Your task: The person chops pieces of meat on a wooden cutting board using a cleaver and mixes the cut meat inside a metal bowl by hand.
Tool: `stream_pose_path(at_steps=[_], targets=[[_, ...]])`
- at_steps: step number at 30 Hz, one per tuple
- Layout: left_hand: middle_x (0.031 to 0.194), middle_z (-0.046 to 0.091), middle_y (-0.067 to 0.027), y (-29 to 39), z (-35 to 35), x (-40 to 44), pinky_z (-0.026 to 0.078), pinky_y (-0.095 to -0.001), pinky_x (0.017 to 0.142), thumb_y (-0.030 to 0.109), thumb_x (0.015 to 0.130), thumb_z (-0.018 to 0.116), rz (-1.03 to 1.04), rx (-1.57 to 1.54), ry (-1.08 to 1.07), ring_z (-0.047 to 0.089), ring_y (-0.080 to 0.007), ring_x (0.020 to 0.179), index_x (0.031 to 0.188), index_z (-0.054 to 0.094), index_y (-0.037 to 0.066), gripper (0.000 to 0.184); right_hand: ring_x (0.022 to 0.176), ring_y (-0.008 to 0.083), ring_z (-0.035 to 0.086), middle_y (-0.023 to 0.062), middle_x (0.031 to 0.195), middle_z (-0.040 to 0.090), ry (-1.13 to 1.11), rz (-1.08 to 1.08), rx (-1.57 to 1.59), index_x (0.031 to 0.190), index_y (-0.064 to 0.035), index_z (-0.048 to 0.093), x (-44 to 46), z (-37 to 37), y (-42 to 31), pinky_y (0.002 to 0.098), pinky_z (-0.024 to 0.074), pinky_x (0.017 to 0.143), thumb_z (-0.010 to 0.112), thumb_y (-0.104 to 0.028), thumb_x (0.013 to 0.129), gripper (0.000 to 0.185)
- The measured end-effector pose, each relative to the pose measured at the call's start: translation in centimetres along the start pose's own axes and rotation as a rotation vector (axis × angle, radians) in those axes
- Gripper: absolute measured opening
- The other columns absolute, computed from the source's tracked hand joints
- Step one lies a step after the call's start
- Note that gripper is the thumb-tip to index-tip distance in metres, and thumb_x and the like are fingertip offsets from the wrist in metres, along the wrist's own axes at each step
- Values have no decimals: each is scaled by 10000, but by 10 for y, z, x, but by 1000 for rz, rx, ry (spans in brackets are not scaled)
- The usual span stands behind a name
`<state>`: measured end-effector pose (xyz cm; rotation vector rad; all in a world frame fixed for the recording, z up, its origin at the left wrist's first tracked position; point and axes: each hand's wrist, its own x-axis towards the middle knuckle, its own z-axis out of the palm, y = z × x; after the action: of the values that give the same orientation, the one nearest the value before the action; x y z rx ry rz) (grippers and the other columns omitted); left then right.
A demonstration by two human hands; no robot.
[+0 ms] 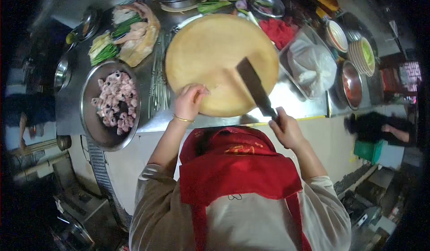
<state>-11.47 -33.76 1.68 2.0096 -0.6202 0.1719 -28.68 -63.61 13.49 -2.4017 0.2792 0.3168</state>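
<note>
A thick round wooden chopping board (pixel 215 40) lies on the metal counter in front of me. My right hand (pixel 287 129) is closed round the handle of a cleaver (pixel 253 83). The dark, broad blade slants up and left over the right part of the board. My left hand (pixel 191 99), with a bracelet at the wrist, is at the board's near left edge. Its fingers are curled together, and what they pinch, if anything, is too small to make out. To the left, a large metal bowl (pixel 85 103) holds chunks of pinkish meat (pixel 117 94).
Thin skewers (pixel 157 78) lie left of the board. Behind them are cut greens (pixel 104 49) and a slab of meat (pixel 139 40). On the right stand a tray with a white plastic bag (pixel 311 61), red meat (pixel 278 31), stacked bowls (pixel 359 56) and a metal bowl (pixel 352 85).
</note>
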Motion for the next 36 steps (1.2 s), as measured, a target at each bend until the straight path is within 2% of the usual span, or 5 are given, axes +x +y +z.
stream_pose_path(at_steps=[1, 5, 12, 30, 36], targets=[[940, 682, -78, 8, 2, -3, 515, -409, 872, 77, 805, 723, 76, 97, -18, 650, -276, 881, 1010, 667, 93, 213, 556, 256, 524, 128, 651, 544, 12, -79, 36, 1100, -36, 464, -1, 2, -1, 375, 431, 547, 620, -134, 925, 254], [1007, 661, -83, 6, 4, -13, 498, -432, 847, 62, 800, 706, 197, 229, 86, 626, -320, 930, 963, 684, 96, 168, 641, 376, 608, 154, 709, 602, -155, -163, -49, 1198, -62, 486, 0, -1, -23, 448, 476, 599, 635, -156, 904, 342], [958, 608, -97, 5, 5, -17, 476, -441, 826, 42, 803, 669, 69, 219, 53, 582, -329, 927, 945, 670, 90, 150, 761, 436, 639, 208, 826, 658, -314, -230, -150, 1222, -56, 475, 18, 6, -42, 511, 497, 676, 609, -214, 920, 366], [978, 633, -115, -3, 3, -11, 460, -438, 871, 77, 804, 663, 71, 212, 39, 594, -338, 948, 950, 648, 69, 147, 823, 469, 622, 249, 828, 634, -306, -286, -78, 1065, -12, 414, 90, 50, -87, 527, 497, 740, 585, -225, 923, 308], [990, 625, -110, -1, 2, -12, 449, -442, 860, 71, 789, 669, 66, 225, 38, 589, -337, 959, 939, 631, 83, 155, 837, 463, 620, 257, 835, 627, -447, -151, -142, 1113, -29, 441, 41, 9, -63, 527, 475, 729, 592, -224, 917, 314]])
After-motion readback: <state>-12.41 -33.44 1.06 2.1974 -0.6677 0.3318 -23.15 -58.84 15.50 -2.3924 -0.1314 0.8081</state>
